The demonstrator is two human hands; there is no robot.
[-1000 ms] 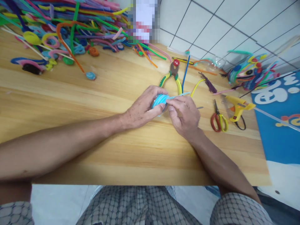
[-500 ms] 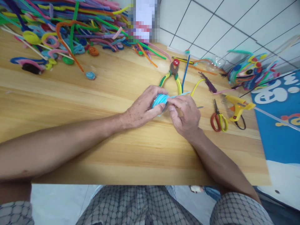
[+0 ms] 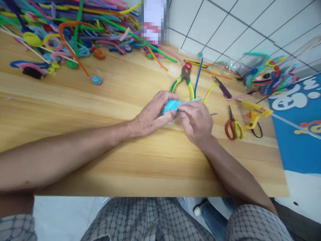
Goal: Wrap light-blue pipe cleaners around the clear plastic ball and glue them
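Observation:
A rounded piece wrapped in light-blue pipe cleaner is gripped between the thumb and fingers of my left hand; a clear edge shows beside the windings. My right hand is closed in a pinch at its right side, fingertips on the blue strands. From there a thin light-blue tail sticks out past my right knuckles. Just behind my hands lie cutting pliers with yellow-green handles, partly covered by the work.
Scissors and a yellow glue gun lie to the right. Many coloured pipe cleaners are heaped at the back left. A decorated colourful figure stands at the back right. A person's leg shows below the table edge.
Both hands stay almost in place on the blue piece. Below the table at right, a leg and shoe have come into fuller view.

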